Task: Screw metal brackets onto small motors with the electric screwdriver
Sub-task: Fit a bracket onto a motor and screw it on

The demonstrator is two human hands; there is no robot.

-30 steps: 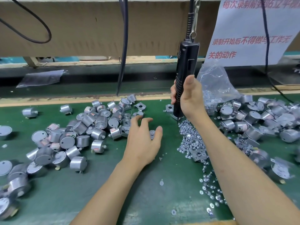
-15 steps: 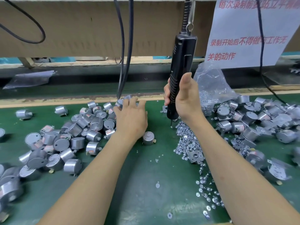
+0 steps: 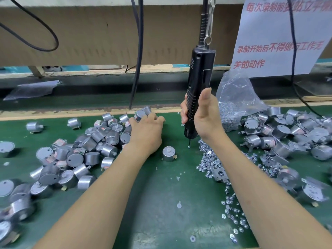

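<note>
My right hand grips the lower body of the black electric screwdriver, which hangs upright from a cable; its bit points down just above the green mat beside loose screws. My left hand lies palm down at the far end of the left pile of bare silver motors. Its fingers bend down over the pile, and whatever is under them is hidden. One motor stands alone, shaft up, between my hands. A metal bracket lies among the screws.
Motors with brackets are heaped at the right. A clear bag of screws stands behind them. Black cables hang over the mat's far edge. A paper notice hangs at the back right.
My left hand moved away from me, from beside the lone motor to the far end of the left pile. My right hand and the screwdriver barely shifted.
</note>
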